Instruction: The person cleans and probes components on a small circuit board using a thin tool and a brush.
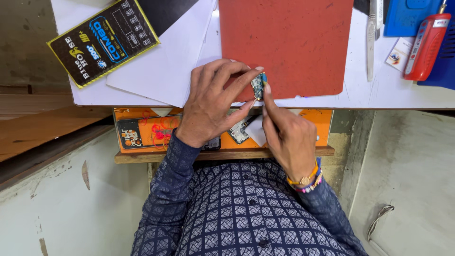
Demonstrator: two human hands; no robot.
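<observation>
A small blue-green circuit board (258, 86) is held upright over the table's near edge, in front of a red mat (294, 42). My left hand (213, 106) comes in from the left and pinches the board between thumb and fingers. From below, my right hand (286, 137) stretches its forefinger and thumb up to the board's right edge and touches it, the other fingers curled. That wrist wears beaded bracelets. Whether the right hand also holds a tool is hidden.
White sheets (166, 66) and a black-and-yellow packet (102, 40) lie at the left. At the right are a red hand tool (426, 45), a blue tray (410, 16) and a slim white tool (371, 42). An orange shelf (151, 130) under the table holds phone parts.
</observation>
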